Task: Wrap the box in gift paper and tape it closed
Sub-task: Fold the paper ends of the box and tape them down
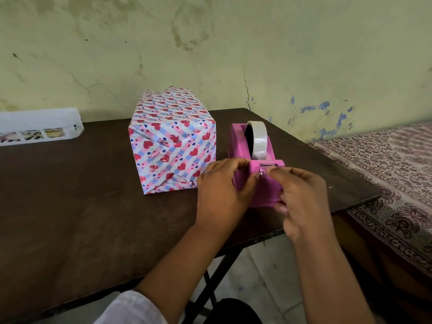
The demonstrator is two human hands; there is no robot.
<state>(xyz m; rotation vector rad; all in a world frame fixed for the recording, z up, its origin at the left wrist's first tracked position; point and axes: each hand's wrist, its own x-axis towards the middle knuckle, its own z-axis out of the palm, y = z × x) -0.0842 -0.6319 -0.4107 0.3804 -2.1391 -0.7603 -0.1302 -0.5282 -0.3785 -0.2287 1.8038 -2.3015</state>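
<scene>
My left hand (222, 190) grips the pink tape dispenser (257, 164) on the table (81, 206); my right hand (301, 197) pinches the tape end at its cutter. The wrapped box (173, 143) stands just beside it. I can read no writing.

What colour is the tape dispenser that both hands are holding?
Pink. The tape dispenser shows clearly in the head view, holding a roll of whitish tape.

A home (peeling wall (233, 43)), patterned bedspread (385, 171).
</scene>
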